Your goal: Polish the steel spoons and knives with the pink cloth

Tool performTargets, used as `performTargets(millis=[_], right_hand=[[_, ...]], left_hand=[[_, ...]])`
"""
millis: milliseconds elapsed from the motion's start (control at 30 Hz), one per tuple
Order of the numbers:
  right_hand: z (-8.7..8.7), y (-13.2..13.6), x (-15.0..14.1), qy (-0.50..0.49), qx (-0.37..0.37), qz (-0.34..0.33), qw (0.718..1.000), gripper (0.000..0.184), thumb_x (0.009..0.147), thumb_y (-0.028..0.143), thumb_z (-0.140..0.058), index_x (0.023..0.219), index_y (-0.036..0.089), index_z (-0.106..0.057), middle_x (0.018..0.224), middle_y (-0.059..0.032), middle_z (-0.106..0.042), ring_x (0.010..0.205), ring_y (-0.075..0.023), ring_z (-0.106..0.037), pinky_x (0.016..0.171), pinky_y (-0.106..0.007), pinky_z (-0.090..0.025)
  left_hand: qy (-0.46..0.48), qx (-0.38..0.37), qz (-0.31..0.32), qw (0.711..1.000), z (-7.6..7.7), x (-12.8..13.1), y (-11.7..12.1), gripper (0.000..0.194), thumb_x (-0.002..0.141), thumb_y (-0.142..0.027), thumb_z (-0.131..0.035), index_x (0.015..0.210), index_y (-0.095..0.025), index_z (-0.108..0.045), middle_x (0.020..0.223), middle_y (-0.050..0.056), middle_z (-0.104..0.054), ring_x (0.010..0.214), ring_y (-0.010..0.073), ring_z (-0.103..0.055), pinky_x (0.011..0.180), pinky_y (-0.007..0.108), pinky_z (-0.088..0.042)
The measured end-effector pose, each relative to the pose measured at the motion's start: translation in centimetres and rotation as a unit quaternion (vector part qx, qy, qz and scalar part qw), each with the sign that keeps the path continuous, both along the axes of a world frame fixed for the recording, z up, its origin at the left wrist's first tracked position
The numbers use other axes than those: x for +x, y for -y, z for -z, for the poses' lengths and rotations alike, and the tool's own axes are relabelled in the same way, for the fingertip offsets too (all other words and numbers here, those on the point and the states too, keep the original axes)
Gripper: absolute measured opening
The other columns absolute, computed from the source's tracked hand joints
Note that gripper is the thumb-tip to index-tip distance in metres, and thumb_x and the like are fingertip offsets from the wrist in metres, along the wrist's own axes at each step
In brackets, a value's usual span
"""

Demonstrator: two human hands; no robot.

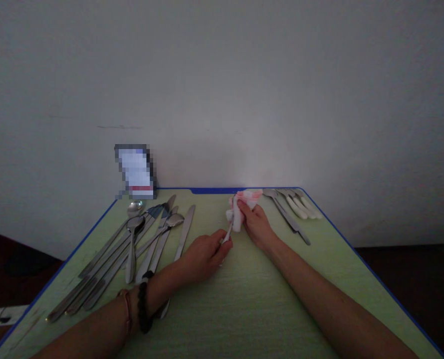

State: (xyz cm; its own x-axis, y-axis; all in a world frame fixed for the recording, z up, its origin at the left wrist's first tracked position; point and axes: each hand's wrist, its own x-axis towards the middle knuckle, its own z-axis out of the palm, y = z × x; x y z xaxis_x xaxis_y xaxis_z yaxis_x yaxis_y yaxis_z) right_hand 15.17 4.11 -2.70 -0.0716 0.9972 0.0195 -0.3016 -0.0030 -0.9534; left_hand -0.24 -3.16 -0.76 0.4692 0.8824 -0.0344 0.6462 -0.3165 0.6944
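My left hand (205, 254) is closed around the handle of a slim metal piece of cutlery (228, 233), held over the middle of the table. Its far end is wrapped in a pink and white cloth (237, 219), so I cannot tell which kind it is. My right hand (258, 225) pinches the cloth around that end, with the thumb on top. Left of my left hand lies a table knife (186, 229), partly hidden beneath my forearm. Beyond my right hand, a dark metal knife (291, 222) rests on the tabletop.
Several spoons (135, 224), forks and knives lie spread over the left of the green table (267, 309). White-handled cutlery (299, 207) lies in a row at the back right. A blurred phone-like screen (135, 169) leans against the wall (222, 99) at the back left.
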Motion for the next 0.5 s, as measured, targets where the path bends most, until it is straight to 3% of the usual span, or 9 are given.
performTargets(millis=[67,200,333,500], right_hand=[[-0.2,-0.1,0.4,-0.039,-0.013,-0.032,0.999,0.017,0.066,0.028,-0.067,0.079,0.016,-0.065,0.068,0.0005,-0.065,0.058,-0.0117,-0.054,0.059,-0.026,-0.046],[-0.8,0.0,1.0,-0.097,-0.029,-0.074,0.992,0.032,0.061,0.015,-0.064,0.093,0.019,-0.064,0.084,-0.0010,-0.069,0.065,-0.0130,-0.059,0.060,-0.026,-0.048],[-0.9,0.1,0.7,-0.078,-0.027,-0.070,0.994,0.024,0.066,0.026,-0.068,0.088,0.017,-0.064,0.082,-0.0023,-0.068,0.066,-0.0137,-0.060,0.062,-0.028,-0.050],[-0.2,-0.4,-0.1,-0.045,0.016,0.019,0.999,0.030,0.074,0.046,-0.060,0.089,0.020,-0.059,0.082,-0.0016,-0.067,0.073,-0.0156,-0.062,0.070,-0.030,-0.050]], left_hand=[[-0.017,0.003,0.007,1.000,-0.2,0.0,0.0,0.024,0.092,-0.039,-0.033,0.077,-0.021,-0.042,0.059,-0.004,-0.045,0.054,0.0132,-0.045,0.053,0.023,-0.028],[-0.031,0.000,0.009,0.999,-0.8,0.1,0.2,0.024,0.090,-0.037,-0.034,0.073,-0.021,-0.040,0.058,-0.004,-0.043,0.053,0.0127,-0.043,0.053,0.024,-0.026],[0.011,-0.010,0.002,1.000,-0.8,0.0,0.1,0.024,0.089,-0.037,-0.035,0.073,-0.020,-0.042,0.059,-0.004,-0.043,0.053,0.0119,-0.042,0.053,0.024,-0.027],[0.174,-0.097,-0.053,0.978,-0.2,0.0,0.0,0.030,0.090,-0.042,-0.030,0.083,-0.019,-0.047,0.052,-0.007,-0.039,0.047,0.0101,-0.038,0.046,0.021,-0.029]])
